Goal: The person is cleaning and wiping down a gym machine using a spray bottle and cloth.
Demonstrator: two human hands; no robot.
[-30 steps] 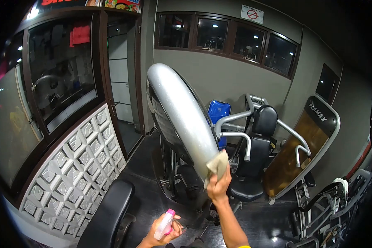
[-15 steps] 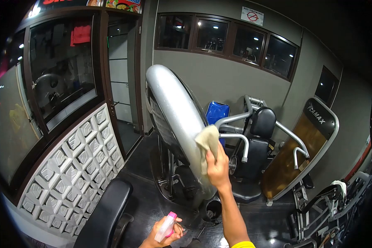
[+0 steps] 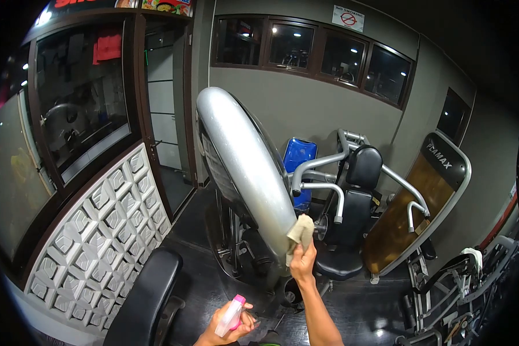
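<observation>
Nearest the camera, low in the view, a spray bottle (image 3: 230, 315) with a pink top is gripped in the left hand (image 3: 228, 330), the fingers curled round its body and the nozzle tilted up and to the right. Just left of that hand, a black padded seat (image 3: 147, 300) is seen at the bottom edge.

A little farther on, the right arm is stretched forward and up. A beige cloth (image 3: 300, 233) is pinched in the right hand (image 3: 303, 262), fingers closed on its lower part, and the cloth is pressed against the lower end of a curved silver shroud (image 3: 242, 161). The shroud rises from there up and to the left, tilted, with a dark panel on its left face.

Behind the shroud, a black seat and backrest with grey tube arms (image 3: 352, 190) is found, with a blue object (image 3: 299, 154) partly hidden beside it. To the right, a tall weight-stack cover (image 3: 421, 202) with white lettering leans against the grey wall. On the left, a white patterned panel (image 3: 98, 225) sits under dark windows. A row of windows (image 3: 305, 52) and a no-smoking sign (image 3: 347, 17) are set high on the far wall.
</observation>
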